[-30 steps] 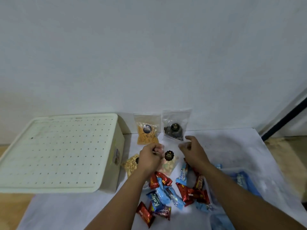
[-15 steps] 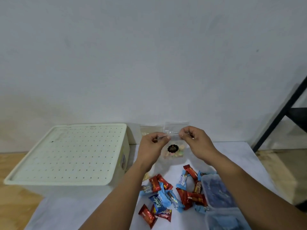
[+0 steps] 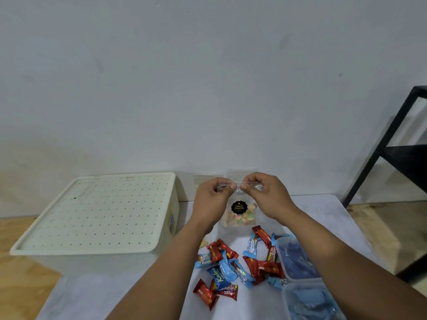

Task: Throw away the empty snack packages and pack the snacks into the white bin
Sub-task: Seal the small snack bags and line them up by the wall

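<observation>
Change: a second ago the clear zip-top pouch of pastel biscuits with a round black label (image 3: 239, 212) lay on the white table covering (image 3: 323, 218) under both hands; it has since been lifted and now hangs upright in the air, above the far middle of the table.
Left hand: the left hand (image 3: 211, 199) is narrowed to a pinch, thumb and forefinger on the left half of the pouch's top strip.
Right hand: the right hand (image 3: 263, 195) pinches the right half of the same strip, thumbs nearly meeting.
Meaning: I judge the person is pressing or checking the seal; this pouch has contents, so it belongs with the snacks to pack, not the rubbish.
Pouch look: transparent, thin and limp, sagging at the bottom where the small pink, green and cream biscuits gather; roughly a third full.
Bin: the white rectangular plastic bin with a perforated lid (image 3: 97, 213) sits at the left, lid on, so nothing can go in yet.
Loose snacks: red and blue foil-wrapped candies (image 3: 233, 266) lie scattered in the near middle, untouched.
Near right: two clear tubs holding blue wrappers (image 3: 298, 266); whether these are empties I cannot tell.
Far edge: two more clear pouches (image 3: 240, 174) stand against the wall, mostly hidden behind the hands.
</observation>
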